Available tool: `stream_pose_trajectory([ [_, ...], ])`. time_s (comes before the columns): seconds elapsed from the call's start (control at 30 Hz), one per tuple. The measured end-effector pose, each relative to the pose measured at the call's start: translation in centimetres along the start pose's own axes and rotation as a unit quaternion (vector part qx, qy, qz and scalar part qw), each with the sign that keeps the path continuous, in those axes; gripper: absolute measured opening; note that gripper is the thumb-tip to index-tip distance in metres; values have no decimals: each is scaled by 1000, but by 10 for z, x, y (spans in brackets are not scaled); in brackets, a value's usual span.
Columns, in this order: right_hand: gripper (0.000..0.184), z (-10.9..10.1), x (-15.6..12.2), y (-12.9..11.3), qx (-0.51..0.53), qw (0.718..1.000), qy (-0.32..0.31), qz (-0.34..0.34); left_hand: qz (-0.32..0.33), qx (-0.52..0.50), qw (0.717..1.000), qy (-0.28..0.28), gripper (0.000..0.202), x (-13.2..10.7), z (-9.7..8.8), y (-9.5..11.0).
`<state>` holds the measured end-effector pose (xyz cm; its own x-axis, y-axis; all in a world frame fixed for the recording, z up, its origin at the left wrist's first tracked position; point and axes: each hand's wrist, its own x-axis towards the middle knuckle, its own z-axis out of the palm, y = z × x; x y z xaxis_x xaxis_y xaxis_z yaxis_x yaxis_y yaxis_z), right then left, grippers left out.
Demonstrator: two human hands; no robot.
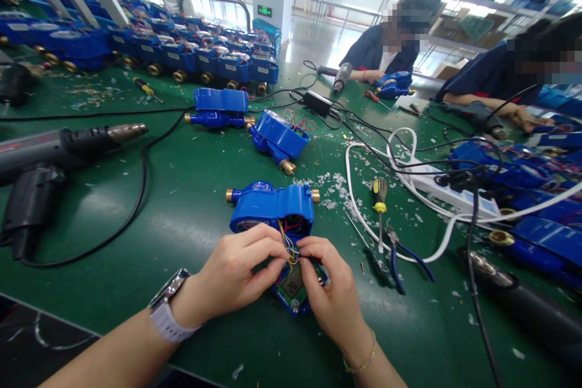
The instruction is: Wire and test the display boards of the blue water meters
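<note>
A blue water meter [259, 205] with brass threaded ends lies on the green table in front of me, its housing open. Several thin coloured wires [282, 231] run from it to a circuit board with a small display [291, 284], set in a blue cover nearer to me. My left hand [248, 260] pinches the wires from the left, thumb and forefinger together. From the right, my right hand [330, 276] pinches the same bundle, its fingertips close to the left ones. The exact wires between the fingertips are too small to make out.
Left lies a heat gun [59, 151]; another [509, 291] is at right. A yellow-black screwdriver [380, 197] and blue-handled pliers [400, 260] lie beside a white power strip [450, 188]. Meters stand in rows behind. Two co-workers [386, 48] sit across; cables and plastic scraps litter the table.
</note>
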<state>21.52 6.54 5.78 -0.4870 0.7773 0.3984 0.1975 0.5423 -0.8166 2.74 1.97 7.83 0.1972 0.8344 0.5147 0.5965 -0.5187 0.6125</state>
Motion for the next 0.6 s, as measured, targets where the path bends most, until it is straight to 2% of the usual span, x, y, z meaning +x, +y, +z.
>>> stream_pose_trajectory([
  [0.13,14,2,-2,-1,-3,1000,22,15,-26,1,999,-30,8,1,0,-1],
  [0.27,15,2,0,-2,-1,1000,-3,-10,-48,-6,998,-39,8,2,-1,-1],
  [0.4,14,0,1,-3,8,1000,-16,-16,-72,-54,995,-53,9,4,-3,0],
  [0.6,14,0,2,-6,35,999,-5,3,-146,-126,979,-67,11,5,-4,3],
])
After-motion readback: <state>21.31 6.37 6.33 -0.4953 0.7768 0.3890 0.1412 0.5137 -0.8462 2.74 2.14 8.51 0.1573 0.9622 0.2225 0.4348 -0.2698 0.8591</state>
